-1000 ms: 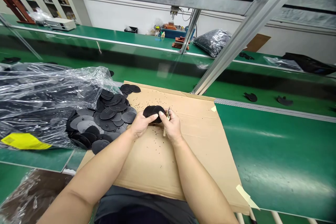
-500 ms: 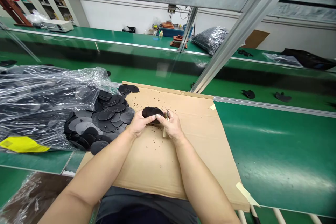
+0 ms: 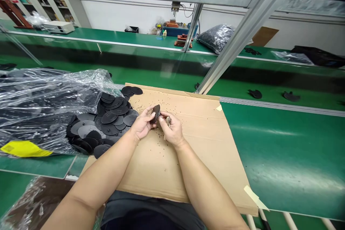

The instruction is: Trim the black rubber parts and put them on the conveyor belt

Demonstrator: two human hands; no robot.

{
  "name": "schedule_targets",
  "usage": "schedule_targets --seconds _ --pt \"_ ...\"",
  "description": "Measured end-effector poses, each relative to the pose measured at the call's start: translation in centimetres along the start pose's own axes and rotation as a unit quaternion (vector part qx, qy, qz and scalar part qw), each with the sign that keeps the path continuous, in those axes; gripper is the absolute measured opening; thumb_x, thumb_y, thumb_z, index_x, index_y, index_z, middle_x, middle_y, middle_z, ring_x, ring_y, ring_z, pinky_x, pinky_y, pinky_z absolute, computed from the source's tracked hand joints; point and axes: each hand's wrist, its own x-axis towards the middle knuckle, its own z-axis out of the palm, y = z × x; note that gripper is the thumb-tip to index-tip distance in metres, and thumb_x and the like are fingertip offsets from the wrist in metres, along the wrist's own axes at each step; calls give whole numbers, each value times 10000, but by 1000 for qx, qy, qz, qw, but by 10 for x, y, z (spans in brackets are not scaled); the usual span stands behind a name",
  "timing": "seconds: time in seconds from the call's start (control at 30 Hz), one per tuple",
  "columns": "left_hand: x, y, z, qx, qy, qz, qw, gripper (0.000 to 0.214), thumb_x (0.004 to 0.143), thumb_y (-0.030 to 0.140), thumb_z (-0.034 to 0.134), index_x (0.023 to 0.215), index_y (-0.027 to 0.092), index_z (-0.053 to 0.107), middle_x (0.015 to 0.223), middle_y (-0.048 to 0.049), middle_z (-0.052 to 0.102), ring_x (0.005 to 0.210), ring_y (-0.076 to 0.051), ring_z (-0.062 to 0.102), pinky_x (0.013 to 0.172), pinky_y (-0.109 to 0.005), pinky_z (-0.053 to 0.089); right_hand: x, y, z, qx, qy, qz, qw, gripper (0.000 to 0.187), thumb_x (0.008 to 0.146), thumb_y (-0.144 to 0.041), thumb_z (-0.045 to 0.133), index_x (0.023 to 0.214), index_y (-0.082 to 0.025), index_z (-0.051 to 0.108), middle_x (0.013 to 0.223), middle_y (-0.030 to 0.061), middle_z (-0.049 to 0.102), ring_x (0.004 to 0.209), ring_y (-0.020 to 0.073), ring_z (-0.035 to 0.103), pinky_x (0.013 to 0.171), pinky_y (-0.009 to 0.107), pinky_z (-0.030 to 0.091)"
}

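My left hand is closed on a black oval disc, which it holds tilted up on edge above the cardboard. Whether a second disc lies behind it, I cannot tell. My right hand is closed around a small metal tool with a pale handle; its exact kind is not clear. The right thumb and fingertips meet the disc's right edge. Small black bits lie scattered on the cardboard sheet beneath both hands. Left of them is a heap of black discs.
A clear plastic bag full of dark pieces lies at the left, with a yellow label. An aluminium post slants up behind the cardboard. Green bench surface extends right, and pale rollers show at the lower right.
The black discs lay fanned out flat between both hands; now a disc stands on edge in my left hand. My right hand has shifted slightly left and turned, still with the metal tool.
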Motion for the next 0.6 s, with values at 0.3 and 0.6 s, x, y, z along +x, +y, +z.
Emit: schedule_targets --seconds 0.3,0.6 --pt "-5 -2 1 -7 -43 -39 998 474 676 297 777 1103 204 592 758 -10 609 615 -117 581 489 -209 426 1 -4 -4 -136 -8 -98 986 187 877 -270 505 977 -227 657 904 70 688 846 206 619 817 381 492" --pt "-5 -1 1 -5 -30 -23 999 498 643 292 804 1091 192 613 768 -2 612 598 -89 556 500 -200 427 1 -5 -3 -128 -9 -112 985 190 866 -241 509 982 -224 658 906 75 685 851 210 607 827 391 479"
